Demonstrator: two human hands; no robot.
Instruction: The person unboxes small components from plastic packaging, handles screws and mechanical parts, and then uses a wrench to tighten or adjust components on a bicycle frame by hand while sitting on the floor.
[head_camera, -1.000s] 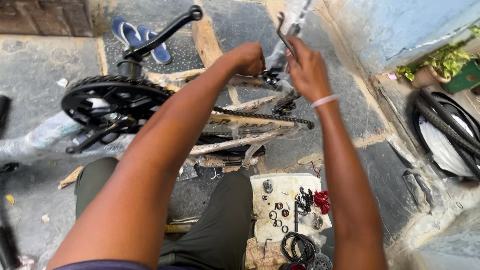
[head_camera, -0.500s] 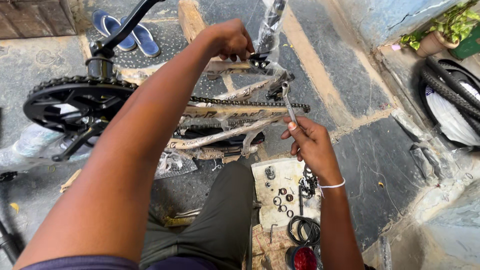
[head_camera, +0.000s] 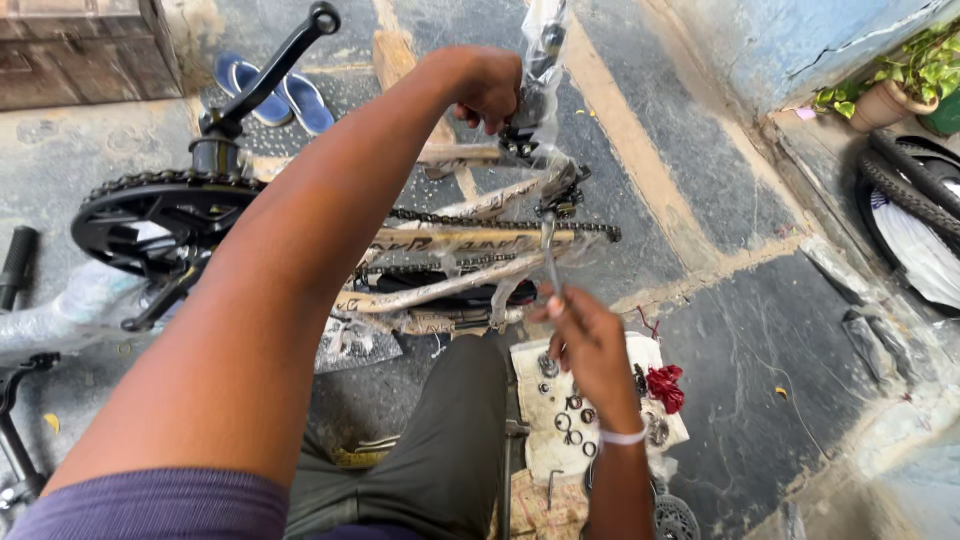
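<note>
Left hand: the left hand (head_camera: 487, 85) is closed in a fist around the plastic-wrapped rear end of the bicycle frame (head_camera: 450, 240), gripping it from above
Right hand: the right hand (head_camera: 590, 345) pinches the lower end of a slim metal spanner (head_camera: 549, 255), thumb and fingers pressed together on its shaft
Spanner: stands nearly upright, its head up at the rear axle fitting (head_camera: 556, 198), just below the left hand
Frame: lies on its side on the stone floor (head_camera: 720, 330), ahead of both hands and across the person's knee
Progress: the chain (head_camera: 500, 222) already runs from the large black chainring (head_camera: 150, 210) back to the rear end, and the crank arm (head_camera: 270, 70) is on; much wrapping is still on the tubes and no rear wheel is fitted, so by my reading the build is only partly done
Small parts: washers and nuts are spread on a white cloth (head_camera: 535, 440) right under the right wrist, with a red rag (head_camera: 664, 387) beside it
Around: blue slippers (head_camera: 272, 88) lie beyond the left arm; a tyre (head_camera: 915, 185) leans far right of the right hand, near a potted plant (head_camera: 900, 85)
In the way: the loose plastic wrap around the axle crowds the spanner's head
</note>
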